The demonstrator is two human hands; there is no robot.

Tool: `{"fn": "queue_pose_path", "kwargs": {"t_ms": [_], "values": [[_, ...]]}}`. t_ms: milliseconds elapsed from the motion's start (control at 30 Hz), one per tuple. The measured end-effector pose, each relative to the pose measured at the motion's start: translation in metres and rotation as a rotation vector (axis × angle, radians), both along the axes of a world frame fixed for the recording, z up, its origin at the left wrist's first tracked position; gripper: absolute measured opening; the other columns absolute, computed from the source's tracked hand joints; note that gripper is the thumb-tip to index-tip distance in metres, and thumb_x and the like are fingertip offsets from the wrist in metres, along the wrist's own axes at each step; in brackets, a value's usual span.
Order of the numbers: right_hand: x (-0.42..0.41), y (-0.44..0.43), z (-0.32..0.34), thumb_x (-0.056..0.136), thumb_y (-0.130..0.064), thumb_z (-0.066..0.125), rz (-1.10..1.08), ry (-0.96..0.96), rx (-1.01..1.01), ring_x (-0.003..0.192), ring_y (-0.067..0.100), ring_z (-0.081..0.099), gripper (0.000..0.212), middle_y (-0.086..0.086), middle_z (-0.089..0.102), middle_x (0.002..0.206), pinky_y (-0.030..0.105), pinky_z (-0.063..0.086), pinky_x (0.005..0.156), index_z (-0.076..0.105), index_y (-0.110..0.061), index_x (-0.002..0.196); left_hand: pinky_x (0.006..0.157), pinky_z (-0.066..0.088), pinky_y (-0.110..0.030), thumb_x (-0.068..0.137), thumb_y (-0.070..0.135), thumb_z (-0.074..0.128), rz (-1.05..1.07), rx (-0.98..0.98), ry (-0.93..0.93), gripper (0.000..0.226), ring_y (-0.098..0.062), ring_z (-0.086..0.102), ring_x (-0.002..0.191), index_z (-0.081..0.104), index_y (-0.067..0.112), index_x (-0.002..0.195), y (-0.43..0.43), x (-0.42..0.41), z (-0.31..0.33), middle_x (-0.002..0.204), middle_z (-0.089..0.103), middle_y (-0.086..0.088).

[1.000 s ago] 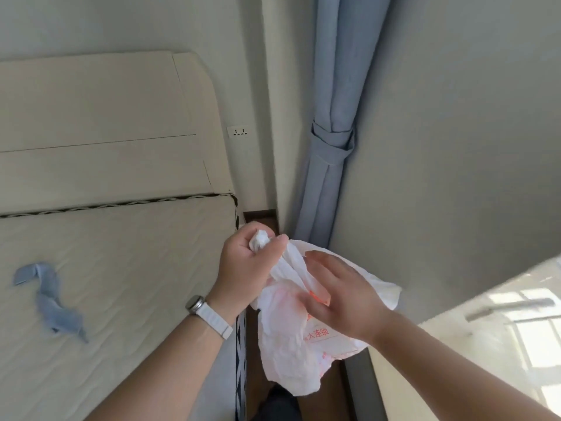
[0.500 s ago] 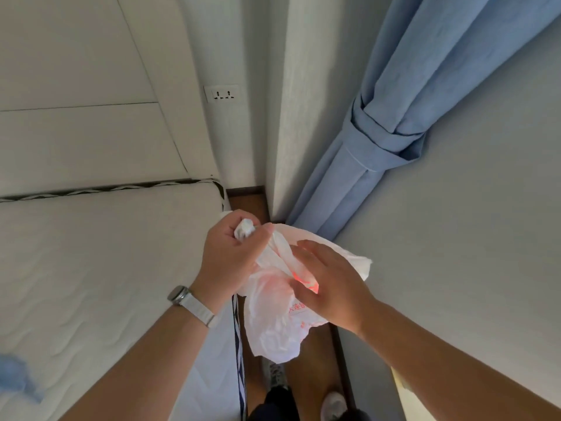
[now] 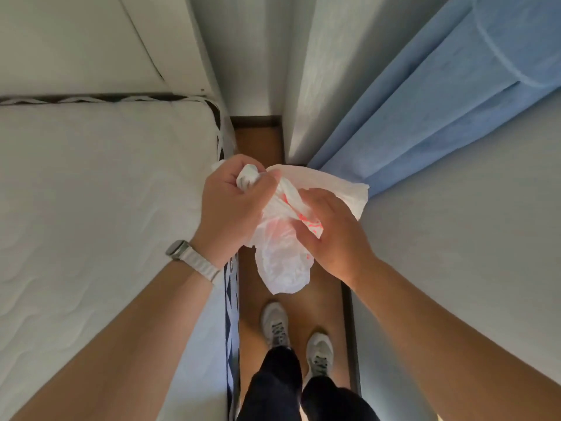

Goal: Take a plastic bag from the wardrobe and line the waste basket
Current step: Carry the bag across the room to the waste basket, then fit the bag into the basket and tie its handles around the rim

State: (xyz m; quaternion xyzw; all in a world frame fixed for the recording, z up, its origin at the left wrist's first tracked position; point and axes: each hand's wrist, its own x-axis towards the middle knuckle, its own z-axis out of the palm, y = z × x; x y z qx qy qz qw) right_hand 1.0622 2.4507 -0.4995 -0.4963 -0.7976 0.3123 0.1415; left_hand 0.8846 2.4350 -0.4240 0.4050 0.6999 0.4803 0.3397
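Note:
A crumpled white plastic bag (image 3: pixel 280 262) with red print hangs between both hands over a narrow strip of floor. My left hand (image 3: pixel 230 208), with a watch on its wrist, grips the bag's bunched top in a fist. My right hand (image 3: pixel 331 238) pinches the bag's side just to the right, fingers curled into the plastic. The bag's lower part dangles free below the hands. No waste basket and no wardrobe are in view.
A white mattress (image 3: pixel 91 223) fills the left side, its headboard (image 3: pixel 76 41) behind it. A blue curtain (image 3: pixel 425 101) hangs at the upper right against a pale wall (image 3: pixel 470 268). My feet in grey sneakers (image 3: pixel 274 325) stand on the brown wooden floor (image 3: pixel 258 138).
The view has tilted down and moved forward along the gap, so my shoes and the floor now show. Both hands keep hold of the bag, whose bulk is more bunched.

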Motion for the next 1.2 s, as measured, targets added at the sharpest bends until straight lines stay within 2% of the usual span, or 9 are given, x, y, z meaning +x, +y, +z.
{"fn": "queue_pose_path", "kwargs": {"t_ms": [67,267,400,500,600,767,1000,1100,1200], "values": [[-0.003,0.009,-0.034,0.094,-0.041,0.063,-0.019,0.011,-0.024,0.126,0.015,0.048,0.049,-0.004,0.054,0.138,0.022,0.031,0.104,0.049,-0.025,0.138,0.054,0.041,-0.015,0.083,0.017,0.068,0.009,0.021,0.029,0.027,-0.002,0.052,0.06,0.055,0.031,0.064,0.005,0.002,-0.032,0.058,0.054,0.018],[-0.014,0.016,-0.136,0.096,-0.047,0.056,-0.014,0.061,-0.109,0.123,0.015,0.052,0.046,-0.008,0.048,0.142,0.038,0.05,0.101,0.042,-0.034,0.138,0.058,0.048,-0.015,0.084,0.026,0.066,0.009,0.058,0.098,0.016,-0.007,0.06,0.071,0.055,0.031,0.073,0.001,0.01,-0.123,0.071,0.057,0.013],[-0.018,0.024,-0.205,0.096,-0.049,0.052,-0.033,0.07,-0.052,0.119,0.014,0.053,0.044,-0.007,0.05,0.141,0.042,0.051,0.1,0.043,-0.035,0.137,0.063,0.057,-0.026,0.086,0.027,0.065,-0.003,0.065,0.159,0.012,-0.01,0.062,0.075,0.057,0.025,0.077,0.002,0.01,-0.183,0.073,0.056,0.015],[-0.02,0.037,-0.25,0.097,-0.046,0.049,-0.011,0.09,-0.018,0.122,0.014,0.05,0.042,-0.007,0.05,0.139,0.044,0.049,0.1,0.045,-0.032,0.137,0.063,0.056,-0.026,0.086,0.027,0.066,-0.015,0.114,0.164,0.014,-0.011,0.062,0.075,0.057,0.025,0.076,0.004,0.009,-0.221,0.07,0.056,0.017],[-0.019,0.045,-0.284,0.098,-0.041,0.048,0.013,0.121,0.014,0.125,0.015,0.047,0.042,-0.006,0.05,0.138,0.045,0.046,0.102,0.049,-0.027,0.137,0.064,0.055,-0.026,0.087,0.028,0.066,-0.055,0.139,0.157,0.013,-0.014,0.063,0.075,0.058,0.024,0.078,0.005,0.006,-0.252,0.074,0.059,0.007],[-0.021,0.041,-0.317,0.1,-0.038,0.048,0.034,0.179,-0.029,0.12,0.01,0.048,0.039,-0.008,0.05,0.136,0.04,0.047,0.101,0.048,-0.028,0.137,0.064,0.053,-0.02,0.088,0.026,0.066,-0.048,0.146,0.161,0.014,-0.008,0.061,0.073,0.058,0.024,0.077,0.003,0.0,-0.281,0.074,0.057,0.008],[-0.032,0.018,-0.337,0.1,-0.038,0.048,0.015,0.35,-0.075,0.109,0.009,0.054,0.032,-0.011,0.057,0.119,0.044,0.05,0.095,0.052,-0.026,0.129,0.06,0.049,-0.014,0.088,0.02,0.067,-0.106,0.204,0.26,0.017,-0.003,0.057,0.066,0.061,0.005,0.082,-0.007,0.008,-0.292,0.069,0.056,0.008],[-0.036,0.009,-0.339,0.101,-0.037,0.047,0.024,0.385,-0.089,0.099,0.006,0.055,0.026,-0.015,0.056,0.109,0.034,0.051,0.087,0.053,-0.027,0.124,0.06,0.049,-0.013,0.087,0.021,0.068,-0.139,0.169,0.292,0.018,-0.007,0.059,0.068,0.062,0.005,0.083,-0.01,0.01,-0.295,0.071,0.059,0.002],[-0.031,0.006,-0.35,0.101,-0.034,0.047,0.006,0.36,-0.074,0.088,0.0,0.05,0.02,-0.022,0.05,0.096,0.024,0.043,0.08,0.056,-0.026,0.117,0.06,0.051,-0.017,0.087,0.026,0.068,-0.191,0.062,0.284,0.017,-0.011,0.062,0.074,0.064,0.009,0.087,-0.009,0.01,-0.302,0.079,0.063,-0.004]]}}
